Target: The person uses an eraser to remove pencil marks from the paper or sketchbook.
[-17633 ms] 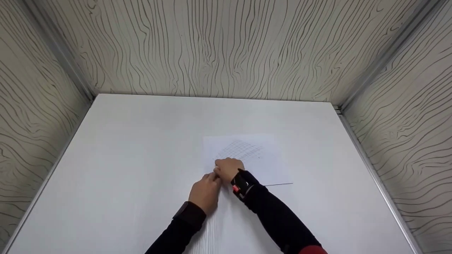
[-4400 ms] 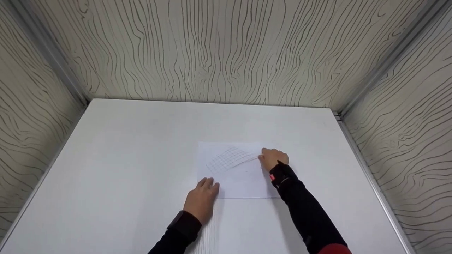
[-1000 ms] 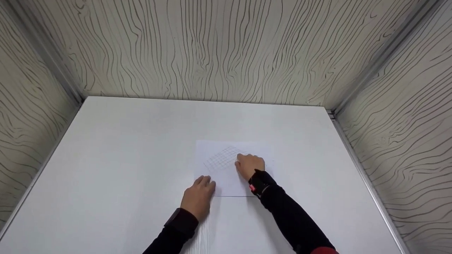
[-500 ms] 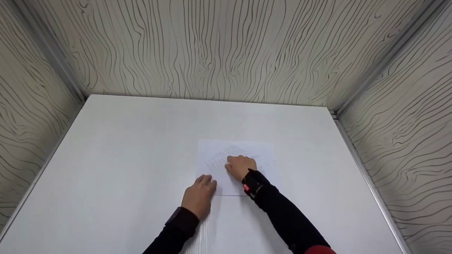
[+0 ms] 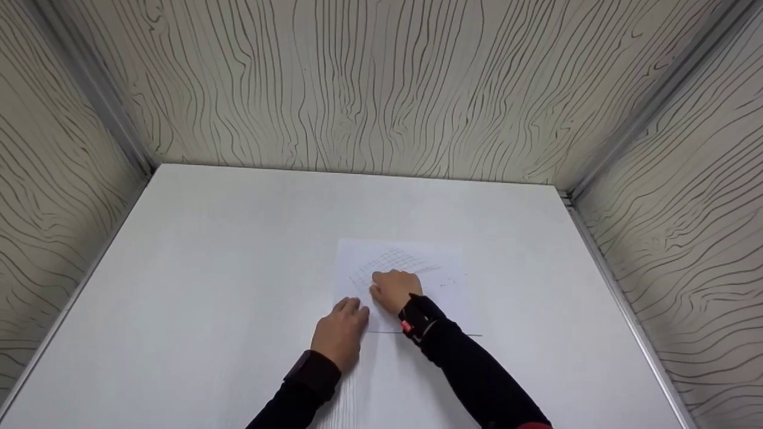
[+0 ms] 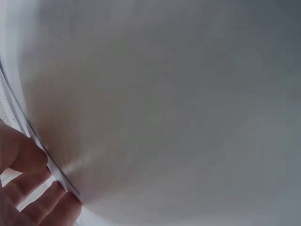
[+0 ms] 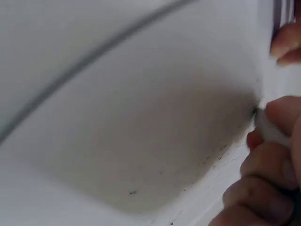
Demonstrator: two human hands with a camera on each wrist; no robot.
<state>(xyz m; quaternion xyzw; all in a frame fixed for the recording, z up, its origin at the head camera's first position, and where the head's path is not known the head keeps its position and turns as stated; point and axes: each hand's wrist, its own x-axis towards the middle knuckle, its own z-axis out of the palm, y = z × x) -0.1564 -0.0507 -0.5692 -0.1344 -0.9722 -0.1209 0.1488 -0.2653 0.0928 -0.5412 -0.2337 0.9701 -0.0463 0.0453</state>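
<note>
A white sheet of paper [image 5: 429, 313] lies on the white table, with a thin pencil grid [image 5: 390, 259] drawn on its upper left part. My right hand [image 5: 394, 291] is over the sheet, covering the lower part of the grid. In the right wrist view its thumb and curled fingers pinch a small white eraser [image 7: 270, 132], whose darkened tip meets the paper. Dark crumbs [image 7: 133, 192] lie beside it. My left hand [image 5: 340, 335] rests on the sheet's near left corner; in the left wrist view its fingers [image 6: 30, 153] lie over the paper's edge.
The white tabletop [image 5: 250, 256] extends around the sheet on all sides. Wood-grain panels [image 5: 357, 83] stand at the back and both sides, joined by grey metal posts [image 5: 98, 89]. The paper's near edge [image 5: 471, 335] shows a dark line against the table.
Over the last second my right hand has moved left and nearer across the grid. Several dark crumbs show on the right of the sheet, unlike 4.4 seconds ago. The left hand stays at the corner.
</note>
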